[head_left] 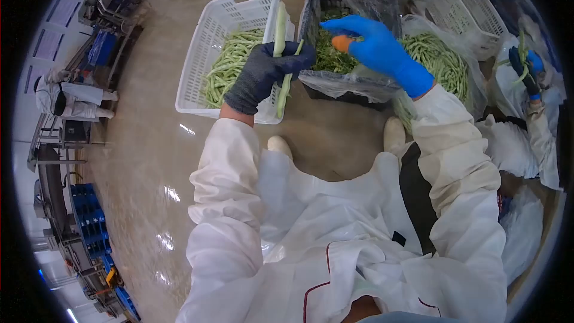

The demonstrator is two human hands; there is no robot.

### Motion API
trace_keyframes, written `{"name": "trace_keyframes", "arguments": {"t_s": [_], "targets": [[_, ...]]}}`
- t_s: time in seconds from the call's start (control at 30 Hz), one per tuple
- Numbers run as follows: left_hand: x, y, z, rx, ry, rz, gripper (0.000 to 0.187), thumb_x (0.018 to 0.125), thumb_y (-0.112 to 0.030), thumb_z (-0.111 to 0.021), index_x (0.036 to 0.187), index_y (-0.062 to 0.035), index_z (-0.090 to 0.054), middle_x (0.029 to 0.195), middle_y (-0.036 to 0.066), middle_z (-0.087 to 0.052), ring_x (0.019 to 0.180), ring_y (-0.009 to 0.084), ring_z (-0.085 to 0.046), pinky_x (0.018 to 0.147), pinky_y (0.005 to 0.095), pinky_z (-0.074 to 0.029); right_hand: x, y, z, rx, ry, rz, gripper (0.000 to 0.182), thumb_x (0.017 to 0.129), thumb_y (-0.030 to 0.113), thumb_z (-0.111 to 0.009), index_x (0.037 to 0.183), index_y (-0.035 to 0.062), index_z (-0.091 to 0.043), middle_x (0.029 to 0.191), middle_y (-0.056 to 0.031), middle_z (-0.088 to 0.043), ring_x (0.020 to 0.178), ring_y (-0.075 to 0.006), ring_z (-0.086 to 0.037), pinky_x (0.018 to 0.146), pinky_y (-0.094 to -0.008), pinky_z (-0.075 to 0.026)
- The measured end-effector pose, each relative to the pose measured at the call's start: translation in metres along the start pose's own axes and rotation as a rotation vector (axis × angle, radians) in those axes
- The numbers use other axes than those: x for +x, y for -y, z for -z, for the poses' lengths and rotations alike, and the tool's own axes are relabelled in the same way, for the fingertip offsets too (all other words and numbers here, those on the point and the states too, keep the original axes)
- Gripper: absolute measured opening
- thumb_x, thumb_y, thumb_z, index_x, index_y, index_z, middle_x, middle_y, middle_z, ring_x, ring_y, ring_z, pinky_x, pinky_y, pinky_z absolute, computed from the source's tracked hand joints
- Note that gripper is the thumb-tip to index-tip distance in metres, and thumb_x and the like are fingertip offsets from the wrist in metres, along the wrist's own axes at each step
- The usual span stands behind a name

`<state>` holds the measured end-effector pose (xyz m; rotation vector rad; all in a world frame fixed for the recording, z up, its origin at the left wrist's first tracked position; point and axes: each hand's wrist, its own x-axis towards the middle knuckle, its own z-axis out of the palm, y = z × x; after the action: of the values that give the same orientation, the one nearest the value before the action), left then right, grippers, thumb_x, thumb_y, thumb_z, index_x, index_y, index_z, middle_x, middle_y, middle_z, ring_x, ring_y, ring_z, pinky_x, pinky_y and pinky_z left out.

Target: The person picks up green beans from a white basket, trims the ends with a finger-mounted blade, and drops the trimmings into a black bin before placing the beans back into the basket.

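Note:
My left hand (pixel 266 72), in a dark grey glove, is closed around a few long green beans (pixel 280 31) that stick out above and below the fist. My right hand (pixel 379 51), in a blue glove, is held over the black crate with its index finger stretched to the left. A small orange piece (pixel 342 43) shows under its fingers; I cannot tell what it is. Below the left hand stands a white plastic crate (pixel 194 63) with many green beans (pixel 230 63) in it. The black crate (pixel 308 15), lined with clear plastic, has green trimmings at its bottom.
Right of the black crate, a clear plastic bag (pixel 475 75) holds more green beans (pixel 439 63). Another white crate (pixel 469 3) stands behind. At far right are a co-worker's gloved hands (pixel 529 69) with beans. Machinery (pixel 107 3) and a person in white (pixel 75 96) are at left.

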<state>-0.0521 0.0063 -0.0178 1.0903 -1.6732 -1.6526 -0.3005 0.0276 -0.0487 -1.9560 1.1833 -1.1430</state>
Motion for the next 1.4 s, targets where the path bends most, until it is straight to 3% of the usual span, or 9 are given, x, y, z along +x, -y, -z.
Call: {"name": "trace_keyframes", "arguments": {"t_s": [0.1,0.33,0.47,0.6,0.63,0.77,0.87,1.03,1.4], "targets": [[0.002,0.006,-0.006,0.151,-0.013,-0.007,0.030,0.074,-0.014,-0.078,0.101,-0.0005,-0.072,0.083,0.003,-0.069,0.069,0.0078,-0.059,0.065,0.0228,-0.047,-0.002,0.013,-0.008,-0.067,0.054,0.160,0.035,0.088,0.009,-0.063,0.123,0.0117,-0.064,0.100,-0.0092,-0.067,0.091,-0.0173,-0.062,0.086,-0.0303,-0.048],[0.006,0.019,-0.013,0.299,0.024,-0.075,0.032,0.074,-0.016,-0.081,0.100,-0.0001,-0.072,0.083,0.004,-0.069,0.072,0.0089,-0.062,0.069,0.0246,-0.050,-0.005,0.011,-0.018,-0.547,0.075,0.418,0.023,0.078,0.014,-0.064,0.099,0.0045,-0.069,0.094,-0.0131,-0.067,0.084,-0.0282,-0.065,0.074,-0.0367,-0.051],[-0.001,0.015,-0.022,0.365,-0.006,-0.093,0.034,0.074,-0.022,-0.082,0.098,0.0002,-0.071,0.079,0.003,-0.068,0.072,0.0086,-0.060,0.069,0.0266,-0.050,-0.008,-0.003,-0.017,-0.110,-0.068,0.018,0.020,0.081,0.015,-0.063,0.097,0.0038,-0.069,0.089,-0.0142,-0.068,0.081,-0.0238,-0.066,0.072,-0.0352,-0.050],[-0.006,0.001,-0.014,0.485,-0.205,-0.203,0.036,0.076,-0.031,-0.079,0.099,-0.0051,-0.072,0.076,0.005,-0.068,0.070,0.0113,-0.062,0.071,0.0289,-0.051,-0.008,-0.054,0.016,-0.287,-0.002,-0.303,0.021,0.083,0.013,-0.064,0.102,0.0033,-0.069,0.089,-0.0145,-0.069,0.079,-0.0183,-0.065,0.073,-0.0331,-0.050],[0.002,0.008,0.003,0.521,-0.278,-0.185,0.053,0.071,-0.051,-0.077,0.104,-0.0096,-0.071,0.081,0.012,-0.070,0.077,0.0263,-0.067,0.076,0.0388,-0.051,-0.014,-0.068,0.015,-0.356,-0.002,-0.278,0.024,0.083,0.012,-0.064,0.105,0.0037,-0.068,0.091,-0.0142,-0.069,0.079,-0.0183,-0.065,0.073,-0.0332,-0.050],[0.035,0.046,0.132,0.766,-0.743,-0.199,0.064,0.072,-0.057,-0.069,0.113,-0.0076,-0.067,0.095,0.018,-0.070,0.093,0.0334,-0.066,0.088,0.0417,-0.050,-0.026,-0.046,0.012,-0.493,0.045,-0.245,0.037,0.081,0.009,-0.067,0.117,0.0053,-0.063,0.105,-0.0159,-0.066,0.091,-0.0277,-0.064,0.081,-0.0366,-0.048],[0.018,0.080,0.230,1.109,-0.932,0.039,0.064,0.072,-0.052,-0.071,0.115,-0.0058,-0.065,0.104,0.020,-0.067,0.098,0.0333,-0.065,0.088,0.0426,-0.049,-0.025,-0.035,0.014,-0.658,0.091,-0.153,0.043,0.080,0.007,-0.067,0.122,0.0058,-0.059,0.112,-0.0167,-0.063,0.099,-0.0344,-0.060,0.087,-0.0395,-0.046],[0.020,0.170,0.285,0.814,-0.774,0.505,0.053,0.076,-0.038,-0.067,0.119,-0.0067,-0.064,0.112,0.018,-0.066,0.105,0.0331,-0.062,0.093,0.0414,-0.048,-0.027,-0.023,0.005,-0.689,0.148,-0.150,0.040,0.080,0.006,-0.066,0.120,0.0058,-0.059,0.112,-0.0162,-0.062,0.102,-0.0356,-0.058,0.091,-0.0412,-0.042],[0.101,0.282,0.306,1.248,-0.371,0.205,0.033,0.077,-0.027,-0.065,0.108,-0.0167,-0.069,0.104,0.014,-0.066,0.099,0.0339,-0.062,0.088,0.0432,-0.049,-0.018,-0.021,-0.017,-0.746,0.337,-0.267,0.042,0.075,0.003,-0.064,0.117,0.0088,-0.061,0.107,-0.0150,-0.062,0.099,-0.0364,-0.056,0.098,-0.0440,-0.037]]}}
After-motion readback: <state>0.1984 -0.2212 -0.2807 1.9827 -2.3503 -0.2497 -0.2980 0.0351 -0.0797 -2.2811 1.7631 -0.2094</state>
